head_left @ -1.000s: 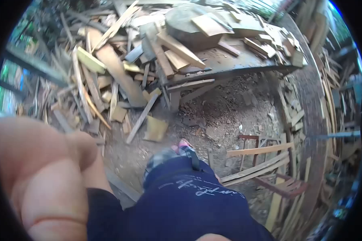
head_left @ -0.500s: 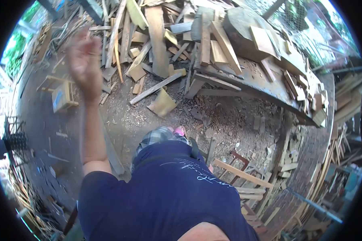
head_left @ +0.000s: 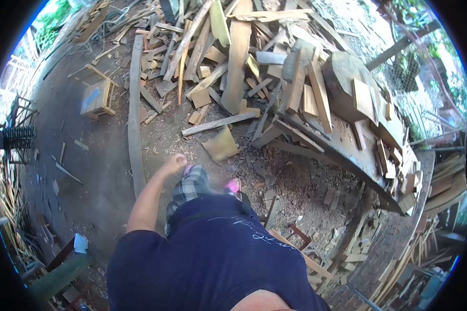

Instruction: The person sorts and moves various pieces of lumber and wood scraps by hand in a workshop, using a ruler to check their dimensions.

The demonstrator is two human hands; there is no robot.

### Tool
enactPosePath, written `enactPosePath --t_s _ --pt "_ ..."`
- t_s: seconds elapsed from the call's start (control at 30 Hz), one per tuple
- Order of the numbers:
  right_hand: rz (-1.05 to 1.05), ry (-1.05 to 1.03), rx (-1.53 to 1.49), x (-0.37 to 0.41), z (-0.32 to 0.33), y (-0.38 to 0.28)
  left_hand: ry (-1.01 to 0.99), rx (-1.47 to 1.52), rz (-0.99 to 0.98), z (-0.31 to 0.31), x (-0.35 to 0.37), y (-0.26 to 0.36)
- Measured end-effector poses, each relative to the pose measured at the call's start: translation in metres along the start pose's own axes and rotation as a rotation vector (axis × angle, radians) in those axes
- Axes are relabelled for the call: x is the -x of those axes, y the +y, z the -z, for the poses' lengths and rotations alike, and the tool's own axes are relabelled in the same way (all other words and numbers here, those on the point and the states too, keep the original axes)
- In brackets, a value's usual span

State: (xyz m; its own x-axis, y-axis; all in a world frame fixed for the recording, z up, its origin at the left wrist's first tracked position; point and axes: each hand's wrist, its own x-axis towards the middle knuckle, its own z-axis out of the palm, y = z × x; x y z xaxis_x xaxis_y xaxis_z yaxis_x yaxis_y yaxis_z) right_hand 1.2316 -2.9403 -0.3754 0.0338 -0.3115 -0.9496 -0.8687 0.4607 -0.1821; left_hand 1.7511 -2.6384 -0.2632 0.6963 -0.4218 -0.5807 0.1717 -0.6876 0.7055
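A: What is the left hand doing?

B: It is hanging low beside the checked trouser leg, fingers curling in almost to a fist. Nothing is showing in it, though it is small in the view. The right hand is not appearing at all.

A: What is lying nearest to it?

B: The long plank. It is lying flat on the dirt, well apart from the desk and on the hand's far side from it. The hand is hovering just beside its near end, not touching.

A: Why flat?

B: My guess is that it is resting where it cannot roll or tip. It is running lengthwise along the edge of the scrap pile, which is heaping up against the desk's far end. Those pieces are crossing every way, so they are looking thrown rather than stacked.

A: Counts?

B: I am counting one long plank and one hand in view. One yellowish board is lying on the ground between the hand and the desk. One narrow strip is lying just beyond that board. One round log slab is sitting on the desk with boards leaning on it. One small wooden box is standing beyond the plank, farthest from the desk. The pile's pieces are overlapping too much to count.
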Motion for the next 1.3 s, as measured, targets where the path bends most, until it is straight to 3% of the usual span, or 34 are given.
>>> enactPosePath --t_s 0.2,0.43,0.5,0.53,0.63,0.83,0.97,1.23,1.3 --pt "0.056 0.131 0.253 0.054 -0.033 -0.050 0.064 0.291 0.551 0.032 0.046 -0.110" --pt "0.114 0.259 0.382 0.094 -0.102 -0.119 0.227 0.498 0.693 0.104 0.092 -0.176" --pt "0.253 0.253 0.287 0.128 -0.122 -0.159 0.320 0.593 0.756 0.121 0.097 -0.196" --pt "0.434 0.245 0.230 0.191 -0.148 -0.199 0.317 0.598 0.765 0.130 0.096 -0.210" --pt "0.516 0.237 0.018 0.204 -0.182 -0.227 0.263 0.562 0.737 0.156 0.097 -0.237" --pt "0.591 0.132 -0.012 0.232 -0.217 -0.317 0.403 0.613 0.673 0.183 0.079 -0.218" --pt "0.713 0.035 -0.095 0.231 -0.232 -0.373 0.395 0.705 0.718 0.183 0.065 -0.202" --pt "0.726 -0.068 -0.292 0.201 -0.284 -0.508 0.238 0.750 0.720 0.206 0.005 -0.147" --pt "0.696 -0.079 -0.375 0.189 -0.301 -0.535 0.192 0.737 0.469 0.222 -0.010 -0.135"
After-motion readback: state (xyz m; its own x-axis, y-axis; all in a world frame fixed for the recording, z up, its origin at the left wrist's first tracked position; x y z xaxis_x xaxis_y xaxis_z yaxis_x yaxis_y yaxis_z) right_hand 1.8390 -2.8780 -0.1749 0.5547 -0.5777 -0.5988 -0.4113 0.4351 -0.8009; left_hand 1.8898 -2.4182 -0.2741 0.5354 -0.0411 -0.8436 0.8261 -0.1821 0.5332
